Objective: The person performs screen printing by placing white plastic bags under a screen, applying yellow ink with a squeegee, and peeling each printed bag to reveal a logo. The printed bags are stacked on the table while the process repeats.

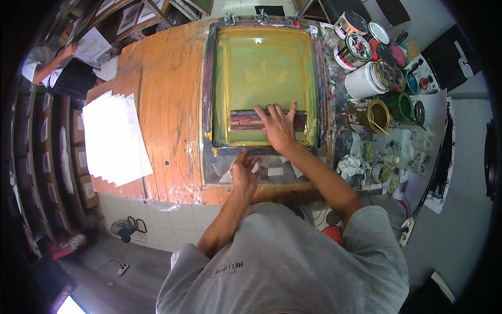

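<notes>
- The squeegee point(244, 121), a long dark bar with reddish streaks, lies inside the screen frame point(209, 89), in the near half of its opening, on the yellow-green mesh point(261, 63).
- Its long axis runs left to right, about parallel to the frame's near rail and across the two side rails; its ends stop short of both.
- The right hand point(280, 128) is the nearer one: it lies over the squeegee, right of the bar's middle, inside the frame's outline. Its fingers are spread and clamped over the bar from above, tips reaching toward the frame's far rail; how hard they press I cannot tell.
- The left hand point(245, 170) is at the near rail of the frame, on the person's side of it and left of the right forearm. Its fingers are loosely curled and a little apart, with nothing clearly held; whether the fingertips touch the rail I cannot tell. From this hand the squeegee lies away from the person, across that rail.
- Left of the frame, well apart from it, fanned white sheets point(115, 138) lie on the wooden bench point(170, 99).
- Right of the frame stand paint cans and tubs, among them a white bucket point(360, 83) and a yellow-stained can point(357, 118).
- Metal clamps point(229, 19) sit at the frame's far rail.
</notes>
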